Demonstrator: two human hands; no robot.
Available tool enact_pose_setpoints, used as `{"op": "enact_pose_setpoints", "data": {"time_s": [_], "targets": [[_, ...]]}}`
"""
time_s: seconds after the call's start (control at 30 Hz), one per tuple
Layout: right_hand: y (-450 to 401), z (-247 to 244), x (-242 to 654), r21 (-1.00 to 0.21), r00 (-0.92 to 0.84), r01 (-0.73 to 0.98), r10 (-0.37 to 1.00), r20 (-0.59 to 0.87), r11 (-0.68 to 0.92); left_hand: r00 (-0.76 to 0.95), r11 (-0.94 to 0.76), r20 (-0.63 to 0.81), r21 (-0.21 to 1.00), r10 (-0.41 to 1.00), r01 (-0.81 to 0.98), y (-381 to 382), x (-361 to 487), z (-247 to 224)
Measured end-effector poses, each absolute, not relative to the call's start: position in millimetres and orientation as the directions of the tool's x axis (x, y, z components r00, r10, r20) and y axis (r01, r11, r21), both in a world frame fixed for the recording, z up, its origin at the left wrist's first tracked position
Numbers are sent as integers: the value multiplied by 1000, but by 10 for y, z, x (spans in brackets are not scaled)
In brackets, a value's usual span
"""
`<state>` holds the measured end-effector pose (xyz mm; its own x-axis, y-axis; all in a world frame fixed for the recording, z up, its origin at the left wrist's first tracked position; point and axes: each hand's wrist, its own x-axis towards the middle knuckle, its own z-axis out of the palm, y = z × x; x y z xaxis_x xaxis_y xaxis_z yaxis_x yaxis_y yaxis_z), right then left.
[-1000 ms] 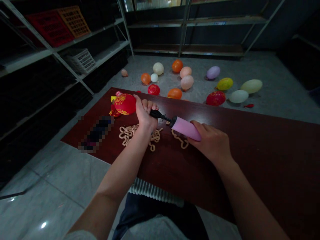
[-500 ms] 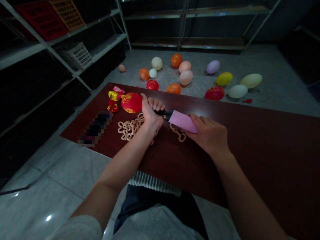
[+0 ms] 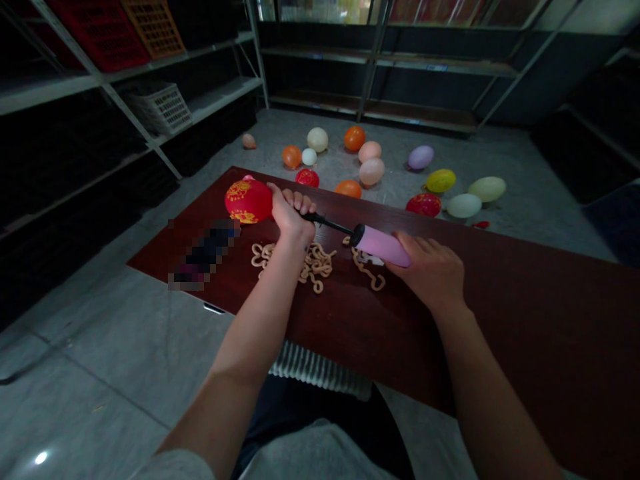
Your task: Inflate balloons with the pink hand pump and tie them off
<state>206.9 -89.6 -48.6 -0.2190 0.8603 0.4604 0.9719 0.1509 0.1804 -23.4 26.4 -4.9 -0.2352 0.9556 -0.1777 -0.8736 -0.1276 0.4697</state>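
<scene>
Pink hand pump [image 3: 383, 245] held level across the bench [image 3: 505, 320]
Left hand [image 3: 293, 223] makes a tight fist around the neck of the red balloon [image 3: 249, 200] and the pump's black nozzle, just inside the far edge; right hand [image 3: 430, 270] cups the barrel, fingers curved over it. Beige looped chain [image 3: 315, 263] lies under the left wrist; the bench runs well past the right hand.
</scene>
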Motion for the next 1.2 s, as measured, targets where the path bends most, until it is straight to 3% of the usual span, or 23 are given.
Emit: {"op": "enact_pose_setpoints", "data": {"time_s": [0.27,0.47,0.67,1.03,1.2], "targets": [[-892,-461,2333,209,-174,975,852,494,78,-296,-201,-121,496,947,-845,277,-475,70],[-966,-503,2328,80,-79,996,894,441,48,-309,-216,-94,526,946,-823,205,-411,104],[-967,-533,2319,45,-49,998,914,403,33,-319,-243,-47,547,947,-801,174,-353,76],[-1038,-464,1970,-30,-82,995,948,308,96,-209,-103,-89,647,974,-755,-89,118,28],[-1064,-490,1870,-89,-101,987,943,318,136,-139,-80,-43,635,989,-769,-171,236,25]]}}
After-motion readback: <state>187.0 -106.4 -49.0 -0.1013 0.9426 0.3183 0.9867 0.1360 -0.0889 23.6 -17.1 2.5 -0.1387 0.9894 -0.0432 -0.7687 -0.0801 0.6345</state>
